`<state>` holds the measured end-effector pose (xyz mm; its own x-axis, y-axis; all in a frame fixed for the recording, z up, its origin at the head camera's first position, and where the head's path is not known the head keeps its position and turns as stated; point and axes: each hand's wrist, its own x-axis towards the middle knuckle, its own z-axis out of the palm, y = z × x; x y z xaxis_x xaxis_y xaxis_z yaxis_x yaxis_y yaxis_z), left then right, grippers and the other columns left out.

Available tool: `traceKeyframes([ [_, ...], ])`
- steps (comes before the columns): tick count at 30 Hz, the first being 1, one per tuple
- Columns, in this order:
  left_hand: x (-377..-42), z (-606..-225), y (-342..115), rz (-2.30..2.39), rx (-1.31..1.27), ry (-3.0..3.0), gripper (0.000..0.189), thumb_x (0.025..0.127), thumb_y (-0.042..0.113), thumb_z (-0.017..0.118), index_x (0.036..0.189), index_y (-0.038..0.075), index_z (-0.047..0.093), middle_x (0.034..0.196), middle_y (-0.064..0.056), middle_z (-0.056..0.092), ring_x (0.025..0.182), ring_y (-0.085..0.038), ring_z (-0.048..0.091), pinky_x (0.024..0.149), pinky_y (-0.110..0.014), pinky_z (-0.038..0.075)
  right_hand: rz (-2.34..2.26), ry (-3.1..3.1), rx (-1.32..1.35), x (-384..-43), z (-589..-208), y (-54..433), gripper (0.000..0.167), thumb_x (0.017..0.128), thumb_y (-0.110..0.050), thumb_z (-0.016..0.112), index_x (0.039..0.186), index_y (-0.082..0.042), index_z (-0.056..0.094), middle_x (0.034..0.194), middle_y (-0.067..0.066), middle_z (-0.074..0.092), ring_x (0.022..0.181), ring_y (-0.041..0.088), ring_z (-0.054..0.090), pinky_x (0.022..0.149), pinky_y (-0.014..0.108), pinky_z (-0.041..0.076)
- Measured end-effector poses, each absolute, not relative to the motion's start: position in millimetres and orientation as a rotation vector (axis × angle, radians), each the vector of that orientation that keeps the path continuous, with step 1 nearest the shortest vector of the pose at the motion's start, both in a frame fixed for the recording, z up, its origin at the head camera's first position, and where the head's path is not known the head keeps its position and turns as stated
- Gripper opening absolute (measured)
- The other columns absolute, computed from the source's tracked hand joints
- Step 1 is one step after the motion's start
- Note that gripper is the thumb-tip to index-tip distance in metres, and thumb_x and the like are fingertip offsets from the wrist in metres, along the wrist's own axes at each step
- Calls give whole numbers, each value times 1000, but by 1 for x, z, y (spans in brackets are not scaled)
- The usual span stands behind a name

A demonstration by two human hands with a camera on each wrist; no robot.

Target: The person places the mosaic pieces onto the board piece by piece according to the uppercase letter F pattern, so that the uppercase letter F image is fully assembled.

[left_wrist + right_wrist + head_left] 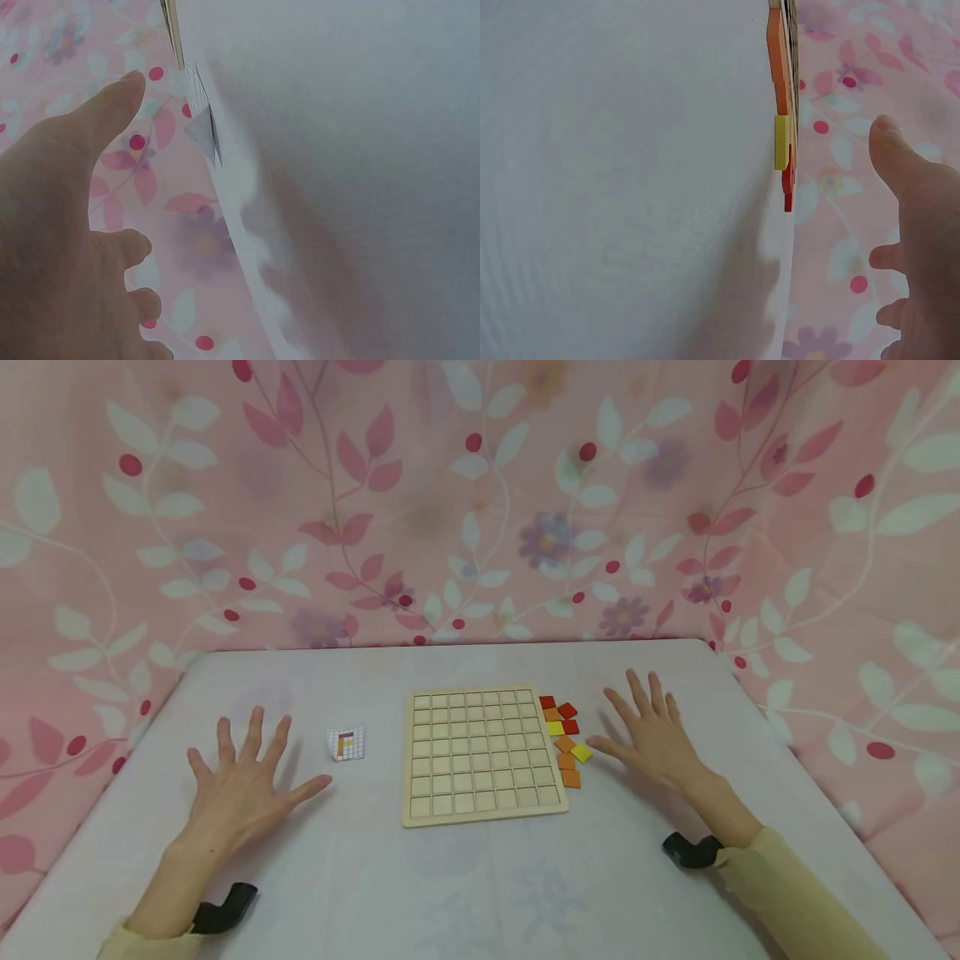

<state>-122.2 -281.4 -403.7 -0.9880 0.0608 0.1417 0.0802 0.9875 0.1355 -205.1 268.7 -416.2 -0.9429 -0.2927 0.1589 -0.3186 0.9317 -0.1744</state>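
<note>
A square wooden grid board [483,756] lies flat in the middle of the table. Along its right edge is a loose cluster of small square tiles in red [571,727], orange [566,762] and yellow [581,752]. Left of the board lies a small paper card [346,744] printed with a grid and a coloured pattern. My left hand [240,797] is spread above the table, its thumb nearest the card. Over on the right, my right hand [656,739] is also spread, thumb close to the tiles. Neither hand holds anything.
A white cloth covers the table [480,893]. Behind and beside it hangs a pink curtain [420,527] with leaves and flowers. Black wrist devices sit at the left wrist [227,910] and the right wrist [690,850].
</note>
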Motion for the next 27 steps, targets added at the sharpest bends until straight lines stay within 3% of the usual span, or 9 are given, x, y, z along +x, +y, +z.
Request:
traceKeyframes([
  [7,-122,-405,-279,-252,-106,-3030,111,83,78,55,160,9,17,164,-28,5,142,-65,3,99,-87,1,331,-2952,492,-206,-416,264,88,88,-64,62,155,-12,36,167,20,8,153,46,-1,116,72,13],
  [11,-123,-406,-273,-397,-117,-3075,119,83,78,57,161,6,4,163,-30,7,142,-63,9,106,-82,5,489,-2917,525,-206,-417,259,80,90,-57,66,151,-11,43,166,19,16,152,45,8,113,73,19],
  [16,-122,-404,-255,-709,-113,-3146,127,81,77,62,160,10,-11,164,-27,10,147,-55,12,108,-77,18,730,-2828,600,-211,-421,253,63,90,-38,74,140,-6,55,157,19,35,145,42,30,111,69,31],
  [18,-120,-402,-247,-796,-126,-3162,124,81,75,63,161,10,-7,165,-25,12,148,-52,15,109,-75,21,802,-2796,620,-214,-422,251,55,89,-31,76,135,-4,60,150,17,45,139,39,39,111,64,35],
  [21,-118,-400,-236,-864,-198,-3153,112,84,69,65,161,8,11,163,-24,21,147,-49,23,113,-69,23,914,-2763,633,-218,-422,249,43,89,-23,77,126,-4,66,136,13,58,130,34,50,109,59,40],
  [24,-116,-398,-224,-876,-281,-3144,100,87,64,66,158,6,26,161,-22,29,145,-48,29,112,-68,27,1007,-2750,635,-222,-421,246,32,90,-19,77,118,-5,70,122,10,66,117,30,58,101,54,48],
  [27,-113,-396,-216,-814,-341,-3138,94,88,57,68,155,2,32,160,-22,31,145,-48,28,110,-70,29,1048,-2751,641,-227,-420,242,24,91,-16,75,112,-6,73,113,8,71,106,26,61,92,48,53],
])
